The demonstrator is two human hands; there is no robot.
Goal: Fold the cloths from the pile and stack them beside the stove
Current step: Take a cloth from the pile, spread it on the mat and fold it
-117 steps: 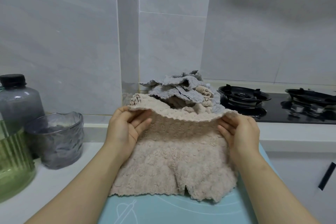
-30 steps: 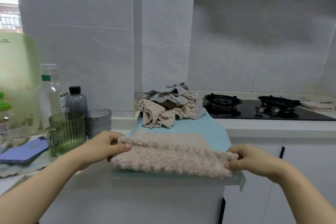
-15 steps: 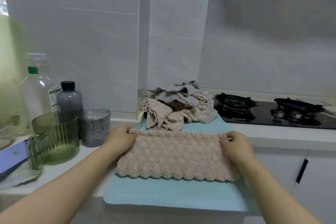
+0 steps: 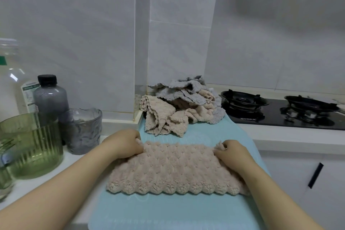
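Note:
A fluffy beige cloth [image 4: 175, 170], folded into a wide band, lies flat on the light blue mat [image 4: 168, 211]. My left hand [image 4: 124, 144] pinches its far left corner with curled fingers. My right hand [image 4: 232, 152] pinches its far right corner the same way. Behind the cloth, a pile of crumpled grey and beige cloths [image 4: 182, 104] sits at the mat's far end, against the wall and next to the black gas stove [image 4: 280, 110].
On the counter to the left stand a green ribbed glass jug [image 4: 31, 145], a grey textured cup [image 4: 82, 130], a dark bottle with a black cap [image 4: 50, 97] and a clear plastic bottle [image 4: 11, 80]. White cabinet fronts with a black handle [image 4: 315, 175] lie to the right, below the stove.
The beige cloth went from held up to folded in half and laid flat on the mat. Both hands moved it farther onto the mat and still pinch its far corners.

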